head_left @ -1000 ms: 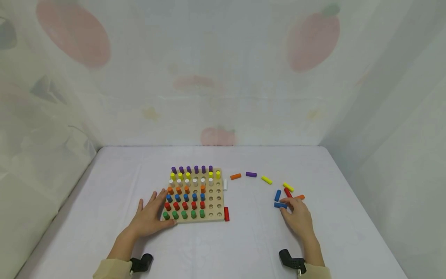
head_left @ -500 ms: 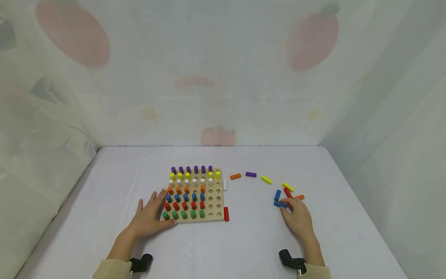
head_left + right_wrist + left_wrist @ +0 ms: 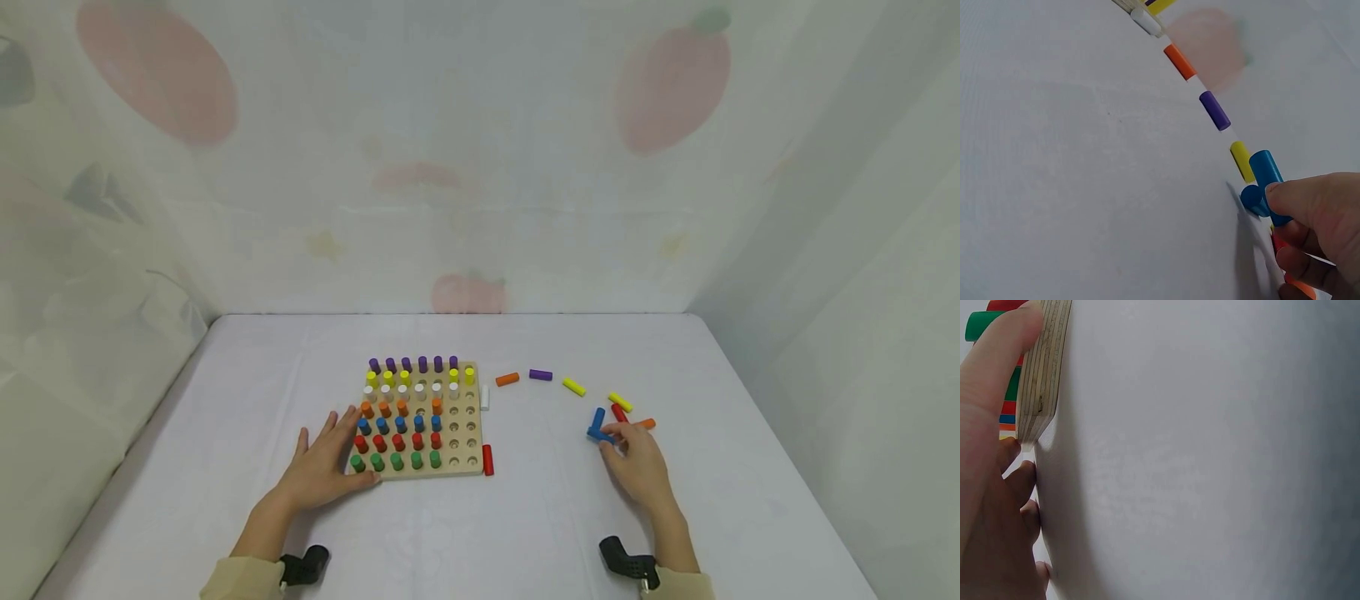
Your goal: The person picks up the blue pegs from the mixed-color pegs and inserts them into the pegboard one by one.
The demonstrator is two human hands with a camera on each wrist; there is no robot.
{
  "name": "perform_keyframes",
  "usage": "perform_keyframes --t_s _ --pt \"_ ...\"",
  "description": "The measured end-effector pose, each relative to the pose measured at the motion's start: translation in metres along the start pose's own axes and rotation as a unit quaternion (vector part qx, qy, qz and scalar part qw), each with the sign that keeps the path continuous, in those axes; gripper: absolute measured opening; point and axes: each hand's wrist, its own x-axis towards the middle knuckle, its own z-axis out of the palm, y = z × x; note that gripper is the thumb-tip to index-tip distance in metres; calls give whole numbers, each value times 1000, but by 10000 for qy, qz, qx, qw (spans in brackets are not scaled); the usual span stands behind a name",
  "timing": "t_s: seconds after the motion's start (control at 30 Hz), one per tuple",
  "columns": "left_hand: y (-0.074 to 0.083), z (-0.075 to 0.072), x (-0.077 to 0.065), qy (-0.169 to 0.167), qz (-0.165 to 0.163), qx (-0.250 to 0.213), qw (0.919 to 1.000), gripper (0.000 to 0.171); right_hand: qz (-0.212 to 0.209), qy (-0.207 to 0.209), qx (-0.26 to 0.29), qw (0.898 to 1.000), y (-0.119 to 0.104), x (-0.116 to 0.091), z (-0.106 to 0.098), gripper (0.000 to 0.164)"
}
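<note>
In the head view my right hand (image 3: 643,473) pinches a blue peg (image 3: 1265,167) between thumb and fingertips. The right wrist view shows that peg tilted above the white table. A second blue peg (image 3: 598,417) lies just beyond it. Around the fingertips are a red peg (image 3: 618,412), an orange peg (image 3: 647,423) and a yellow peg (image 3: 619,402). My left hand (image 3: 321,468) rests with spread fingers at the near left corner of a wooden pegboard (image 3: 462,419), thumb touching its front edge. Rows of coloured pegs stand in the board, with bare holes mostly on its right side.
Beside the board's right edge lie a white peg (image 3: 484,397) and a red peg (image 3: 488,460). Farther right, an orange peg (image 3: 507,379), a purple peg (image 3: 541,375) and a yellow peg (image 3: 574,387) are strung out across the white tabletop (image 3: 540,508). Patterned cloth surrounds the table.
Between my right fingers the blue peg has turned from lying level to tilted, its left end shifting toward the other blue peg. My left hand and the board stay put.
</note>
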Motion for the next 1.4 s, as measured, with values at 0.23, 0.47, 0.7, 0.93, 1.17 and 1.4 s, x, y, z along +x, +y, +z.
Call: perform_keyframes --t_s 0.23,0.47,0.7,0.93,1.17,1.4 --pt "0 0 0 13 -5 24 10000 106 -296 78 117 9995 -11 3 3 18" --pt "0 -1 0 -1 -4 31 10000 106 -336 -43 363 9988 -32 8 10 17" --pt "1 -1 0 -24 -35 46 10000 106 -584 -229 394 9973 -49 14 22 19" --pt "1 0 0 -21 -30 49 10000 106 -871 -190 421 9951 -65 18 35 20" --pt "2 0 0 1 -16 47 10000 106 -1040 -226 480 9932 -84 21 46 20" --pt "2 0 0 -3 -29 61 10000 107 -1332 -309 502 9893 -102 23 55 21"
